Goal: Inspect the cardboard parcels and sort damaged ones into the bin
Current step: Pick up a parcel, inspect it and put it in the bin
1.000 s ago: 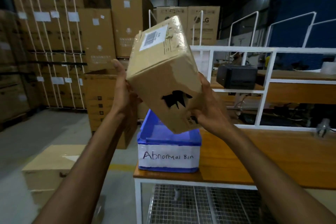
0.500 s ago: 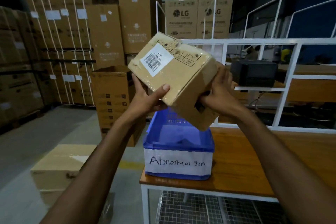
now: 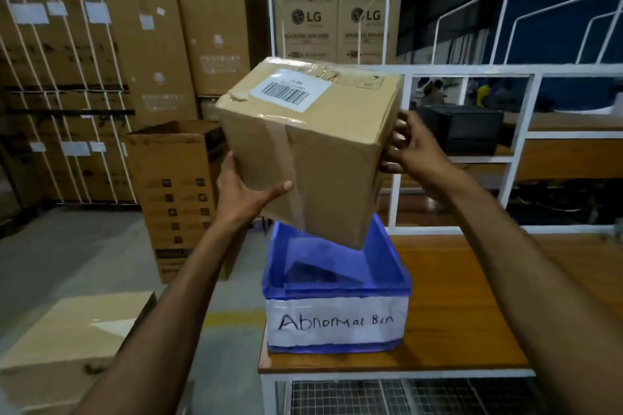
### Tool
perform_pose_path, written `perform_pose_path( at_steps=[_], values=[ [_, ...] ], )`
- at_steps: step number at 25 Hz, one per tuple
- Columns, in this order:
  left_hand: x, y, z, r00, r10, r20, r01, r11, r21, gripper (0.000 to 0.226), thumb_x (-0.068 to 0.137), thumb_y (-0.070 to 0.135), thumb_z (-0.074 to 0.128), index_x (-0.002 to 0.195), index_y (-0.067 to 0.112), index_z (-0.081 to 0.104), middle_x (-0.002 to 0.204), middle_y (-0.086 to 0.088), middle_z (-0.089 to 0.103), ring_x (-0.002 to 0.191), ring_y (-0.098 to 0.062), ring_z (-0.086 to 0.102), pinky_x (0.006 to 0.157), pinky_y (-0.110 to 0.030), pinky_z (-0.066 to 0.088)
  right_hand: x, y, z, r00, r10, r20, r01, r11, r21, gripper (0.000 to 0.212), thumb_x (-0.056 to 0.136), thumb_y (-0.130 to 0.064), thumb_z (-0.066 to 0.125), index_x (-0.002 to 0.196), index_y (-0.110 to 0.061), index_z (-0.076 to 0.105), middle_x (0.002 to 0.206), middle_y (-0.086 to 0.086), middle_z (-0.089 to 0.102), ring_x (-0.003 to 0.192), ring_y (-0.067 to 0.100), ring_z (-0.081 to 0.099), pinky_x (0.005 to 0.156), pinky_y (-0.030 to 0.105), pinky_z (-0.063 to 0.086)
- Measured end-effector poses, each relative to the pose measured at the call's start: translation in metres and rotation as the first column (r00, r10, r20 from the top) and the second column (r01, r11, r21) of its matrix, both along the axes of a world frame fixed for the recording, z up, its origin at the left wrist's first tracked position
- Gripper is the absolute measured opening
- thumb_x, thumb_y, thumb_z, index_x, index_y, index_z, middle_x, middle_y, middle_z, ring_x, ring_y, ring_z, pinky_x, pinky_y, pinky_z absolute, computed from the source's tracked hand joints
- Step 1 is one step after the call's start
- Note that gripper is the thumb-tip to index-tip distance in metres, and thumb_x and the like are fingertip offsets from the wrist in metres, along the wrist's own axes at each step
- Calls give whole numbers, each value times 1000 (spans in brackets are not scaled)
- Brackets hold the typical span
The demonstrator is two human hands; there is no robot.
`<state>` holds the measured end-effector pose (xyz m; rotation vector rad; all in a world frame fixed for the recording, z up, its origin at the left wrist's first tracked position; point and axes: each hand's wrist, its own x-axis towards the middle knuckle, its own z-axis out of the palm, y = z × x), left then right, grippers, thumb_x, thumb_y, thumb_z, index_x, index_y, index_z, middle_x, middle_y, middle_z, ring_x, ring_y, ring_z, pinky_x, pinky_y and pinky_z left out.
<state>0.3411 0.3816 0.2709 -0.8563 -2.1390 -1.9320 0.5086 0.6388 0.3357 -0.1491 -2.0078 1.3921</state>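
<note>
Now left hand and right hand grip parcel over bin, open carton nearby.

One cardboard parcel sits between two grips, the left grip and the right grip, and bears one barcode label. One blue bin stands on one counter. Farther off are two LG cartons, one open carton and one shut carton on the floor, and one black machine.
</note>
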Motion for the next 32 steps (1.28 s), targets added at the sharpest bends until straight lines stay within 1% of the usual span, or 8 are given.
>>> perform_pose_path(
  at_steps=[4,7,10,13,17,23,30,32],
  values=[
    [-11,20,-12,997,82,14,-83,990,116,112,69,29,98,156,16,29,152,-6,48,130,-11,46,108,-37,45,-13,-26,-13,929,301,-214,-362,856,-370,55,83,-32,70,134,-16,60,127,12,55,113,27,51,92,45,43],
    [-22,37,-17,988,154,-22,-149,979,135,115,62,36,100,151,16,31,147,-6,50,132,-15,50,112,-46,48,-22,-37,-28,954,224,-198,-269,932,-242,75,88,-50,73,150,-20,46,141,5,61,128,23,60,100,44,52],
    [-35,54,-26,986,160,-36,-155,982,110,119,59,41,100,151,17,28,149,-6,46,137,-21,49,113,-51,48,-42,-25,-46,999,-27,-23,30,994,102,125,76,-29,93,165,-34,4,150,-3,55,129,12,61,107,48,53],
    [-50,63,-42,995,89,-33,-88,995,38,130,60,40,101,156,21,15,155,-7,38,143,-23,43,116,-56,44,-53,-1,-59,987,-156,29,142,949,281,132,65,-42,94,161,-50,3,147,-13,58,129,12,62,104,52,54],
    [-79,75,-55,997,41,-64,-47,995,-93,118,72,34,96,158,25,16,156,-9,39,144,-30,44,113,-61,44,-77,32,-73,989,-139,55,122,964,238,114,76,-20,92,162,-36,19,135,-20,57,116,-7,59,101,35,56],
    [-127,113,-64,996,-18,-90,-10,954,-299,96,83,24,88,150,14,18,156,-15,46,141,-35,51,109,-57,51,-134,91,-110,980,-113,166,76,973,219,112,76,-7,90,160,-27,20,129,-13,53,109,-8,54,73,1,49],
    [-169,152,-108,985,53,-166,-122,889,-441,79,87,16,85,140,7,27,148,-22,54,131,-39,61,97,-51,60,-184,136,-173,953,-223,206,180,961,209,107,74,-3,90,158,-25,27,137,-2,58,124,8,52,88,17,48],
    [-176,159,-117,980,51,-192,-139,867,-479,77,88,13,83,141,5,28,149,-22,54,129,-38,62,95,-48,60,-193,141,-187,942,-263,208,221,954,204,103,75,-5,90,157,-23,30,134,-4,60,122,8,54,80,6,44]
  ],
)
